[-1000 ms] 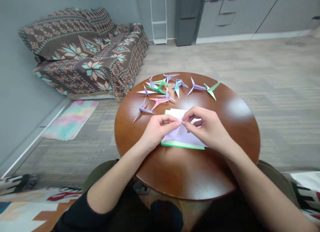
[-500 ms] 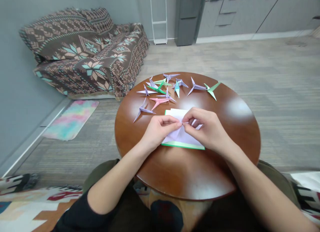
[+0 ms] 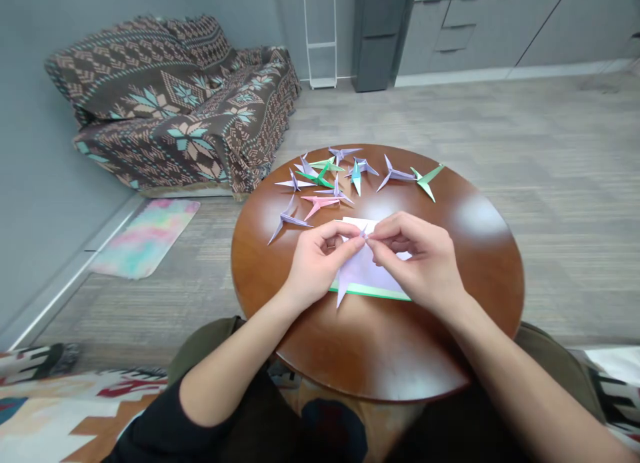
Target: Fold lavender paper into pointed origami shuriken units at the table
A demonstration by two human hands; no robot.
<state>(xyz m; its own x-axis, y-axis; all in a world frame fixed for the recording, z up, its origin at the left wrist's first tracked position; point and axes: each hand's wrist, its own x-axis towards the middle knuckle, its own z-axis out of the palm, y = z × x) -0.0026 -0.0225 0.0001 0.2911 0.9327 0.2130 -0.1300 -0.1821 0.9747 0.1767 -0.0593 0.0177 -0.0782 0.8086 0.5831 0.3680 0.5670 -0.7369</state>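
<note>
A purple folded-paper crane (image 3: pixel 343 288) is pinched between my two hands, one pointed end hanging down toward me. My left hand (image 3: pixel 320 260) has thumb and forefinger closed on its left side. From the right, my right hand (image 3: pixel 417 256) grips the same small folded tip with thumb and fingertips. The fingers hide most of the crane's body. Under both hands lies a stack of paper sheets (image 3: pixel 375 276), pale purple on top with a green edge below. Beyond them are several finished paper cranes, among them a pink one (image 3: pixel 321 202) and a purple one (image 3: pixel 289 220).
All this sits on a round brown wooden table (image 3: pixel 370 350). A light green crane (image 3: pixel 427 181) lies at its far right side. Past the table stand a sofa (image 3: pixel 175 116) with a patterned cover and a grey cabinet (image 3: pixel 380 43). A pastel mat (image 3: pixel 147 236) lies on the floor.
Both hands have turned the purple paper, so a pointed end now hangs below my left fingers and a small tip shows above. The hands stay close together. The view has shifted slightly.
</note>
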